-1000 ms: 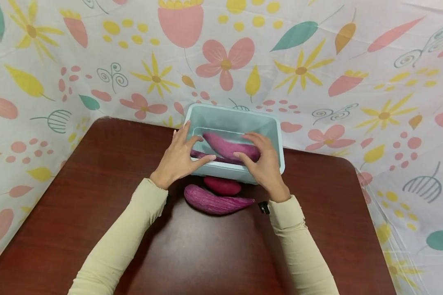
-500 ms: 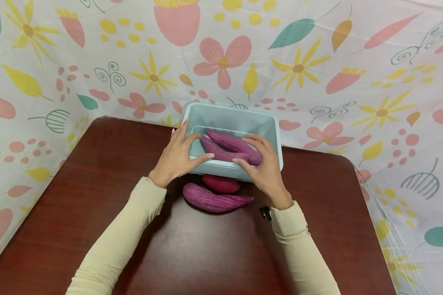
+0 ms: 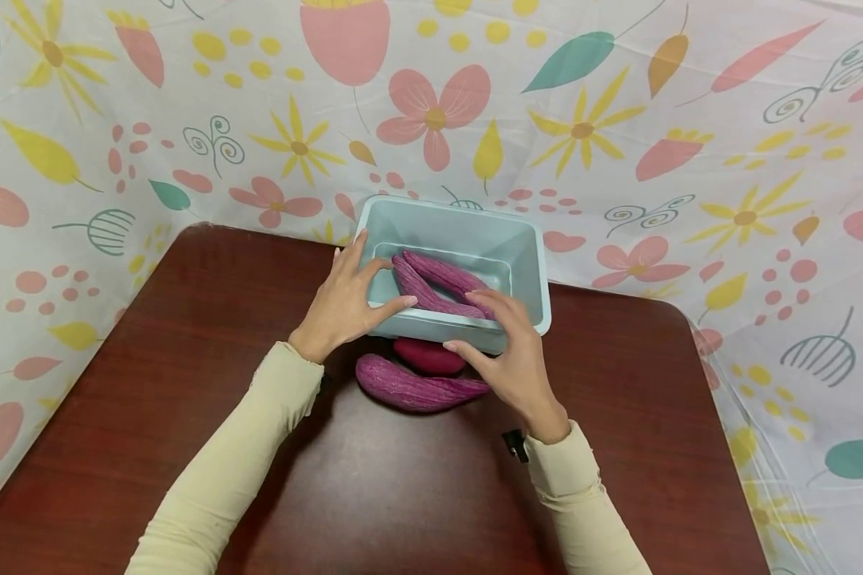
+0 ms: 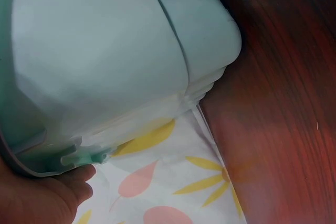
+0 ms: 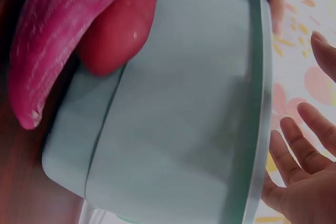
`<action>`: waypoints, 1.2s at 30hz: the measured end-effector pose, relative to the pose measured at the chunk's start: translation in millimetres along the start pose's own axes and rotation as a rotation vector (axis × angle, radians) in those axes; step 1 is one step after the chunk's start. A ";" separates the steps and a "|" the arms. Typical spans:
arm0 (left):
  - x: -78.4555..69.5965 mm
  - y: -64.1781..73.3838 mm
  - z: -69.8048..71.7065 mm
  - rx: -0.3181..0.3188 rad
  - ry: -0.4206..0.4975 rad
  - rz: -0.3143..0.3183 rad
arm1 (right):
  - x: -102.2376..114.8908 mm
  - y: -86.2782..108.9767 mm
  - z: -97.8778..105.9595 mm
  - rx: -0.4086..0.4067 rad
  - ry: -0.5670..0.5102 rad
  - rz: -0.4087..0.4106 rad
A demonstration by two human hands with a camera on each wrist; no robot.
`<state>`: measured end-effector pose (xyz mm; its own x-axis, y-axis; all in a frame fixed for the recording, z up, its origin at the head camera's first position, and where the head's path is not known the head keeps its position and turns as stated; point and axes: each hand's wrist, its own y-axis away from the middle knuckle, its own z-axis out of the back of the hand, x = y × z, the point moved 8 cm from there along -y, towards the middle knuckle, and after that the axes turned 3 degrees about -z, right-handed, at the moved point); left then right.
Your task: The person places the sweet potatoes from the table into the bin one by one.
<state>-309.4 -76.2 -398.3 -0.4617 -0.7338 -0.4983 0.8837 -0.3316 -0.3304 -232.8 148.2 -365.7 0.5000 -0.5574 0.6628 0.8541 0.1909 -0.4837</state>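
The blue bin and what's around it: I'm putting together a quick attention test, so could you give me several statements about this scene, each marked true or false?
1. Two purple vegetables lie inside the bin. True.
2. The right hand is gripping one of them. False: the right hand holds nothing.
3. The red vegetable lies outside the bin. True.
4. The cloth behind the bin is plain. False: the cloth is patterned.
5. The left hand touches the bin's rim. True.
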 end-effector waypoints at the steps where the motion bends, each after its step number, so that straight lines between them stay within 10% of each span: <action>1: 0.2 0.1 0.1 -0.002 0.000 0.000 | 1.3 2.0 -0.5 0.003 0.001 0.000; 36: 1.0 -0.6 0.4 0.002 -0.014 0.002 | -18.9 59.1 -49.2 0.190 -0.056 -0.025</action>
<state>-310.4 -77.0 -398.3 -0.4585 -0.7426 -0.4882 0.8850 -0.3310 -0.3275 -198.8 130.3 -435.0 0.4809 -0.5189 0.7067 0.8754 0.3293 -0.3538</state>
